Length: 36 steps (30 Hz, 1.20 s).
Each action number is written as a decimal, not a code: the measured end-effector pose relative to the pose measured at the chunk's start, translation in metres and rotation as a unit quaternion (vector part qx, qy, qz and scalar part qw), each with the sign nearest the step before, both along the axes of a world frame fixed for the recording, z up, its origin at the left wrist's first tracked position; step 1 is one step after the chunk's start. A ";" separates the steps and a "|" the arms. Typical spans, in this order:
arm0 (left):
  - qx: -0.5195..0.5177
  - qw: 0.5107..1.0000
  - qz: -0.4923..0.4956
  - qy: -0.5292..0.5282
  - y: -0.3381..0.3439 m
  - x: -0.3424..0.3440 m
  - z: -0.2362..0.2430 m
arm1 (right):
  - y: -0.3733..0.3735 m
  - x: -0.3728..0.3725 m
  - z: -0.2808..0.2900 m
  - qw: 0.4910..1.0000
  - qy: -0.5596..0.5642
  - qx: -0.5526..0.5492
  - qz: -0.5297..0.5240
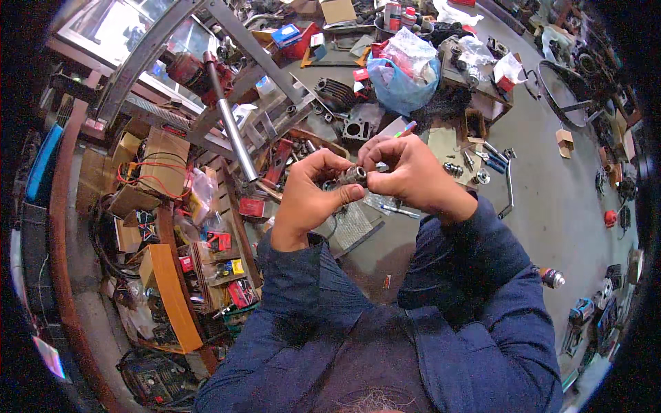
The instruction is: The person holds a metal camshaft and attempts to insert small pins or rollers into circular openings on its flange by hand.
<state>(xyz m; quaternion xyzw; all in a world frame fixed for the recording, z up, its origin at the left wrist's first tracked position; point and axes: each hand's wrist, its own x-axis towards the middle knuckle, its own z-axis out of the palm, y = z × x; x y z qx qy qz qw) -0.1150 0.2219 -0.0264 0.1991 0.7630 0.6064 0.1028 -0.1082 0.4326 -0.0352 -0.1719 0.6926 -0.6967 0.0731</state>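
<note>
Between the thumb and fingers of my left hand (303,203) is a short metal shaft (353,176) with stepped sections and a round, hollow-looking end. I hold it tilted in front of me, above the floor. My right hand (416,172) is closed beside that round end, its thumb and forefinger pinched together. Whether those fingertips grip the shaft itself or a smaller piece is hidden. Beyond the hands lie a finned engine cylinder (335,94) and a metal part with a large round bore (357,129).
A steel press frame with a long bar (234,134) stands at left, near an orange-brown box (172,299). Wrenches and sockets lie around a tan sheet (444,146) at right. A blue plastic bag (403,82) sits farther off. A spray can (551,277) is by my right knee.
</note>
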 end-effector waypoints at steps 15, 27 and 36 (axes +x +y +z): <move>0.153 0.983 0.003 -0.099 -0.002 -0.003 -0.017 | 0.000 0.002 0.007 0.994 0.104 -0.001 -0.031; 0.118 0.992 0.022 -0.045 -0.006 -0.003 -0.014 | 0.003 -0.002 0.004 0.999 -0.005 -0.043 0.015; 0.026 0.999 0.020 0.012 -0.001 0.000 -0.005 | 0.004 -0.004 0.002 0.990 -0.119 -0.049 0.055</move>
